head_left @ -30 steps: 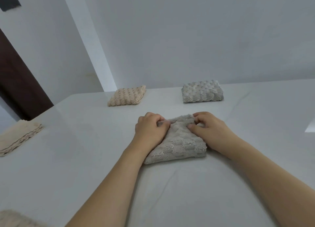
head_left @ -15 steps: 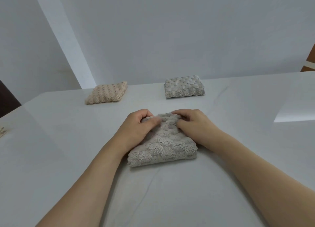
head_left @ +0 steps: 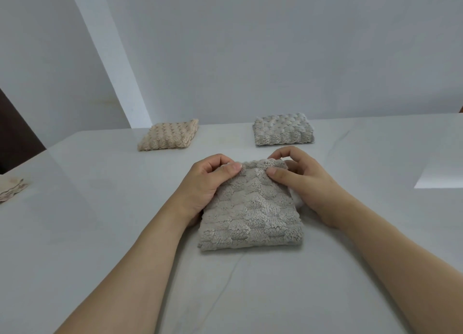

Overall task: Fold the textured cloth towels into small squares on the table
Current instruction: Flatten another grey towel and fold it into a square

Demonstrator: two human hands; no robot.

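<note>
Left hand (head_left: 203, 183) and right hand (head_left: 308, 180) pinching plush, bumpy grey folded towel (head_left: 250, 211)

Grey-beige textured towel (head_left: 250, 208) lies folded into a thick square on the white surface (head_left: 100, 233), directly in front of me. My left hand (head_left: 205, 180) grips its far left corner, thumb on top, fingers curled under the edge. My right hand (head_left: 303, 180) pinches the far right corner, thumb pressed on the top layer, fingers curled behind. Both forearms are bare. Near fold edge rests flat on the surface. Farther back, apart from each other: a folded beige towel (head_left: 169, 138) on the left, a folded grey towel (head_left: 283, 129) on the right. A cream cloth (head_left: 11, 189) sits at the left edge, partly cut off.
</note>
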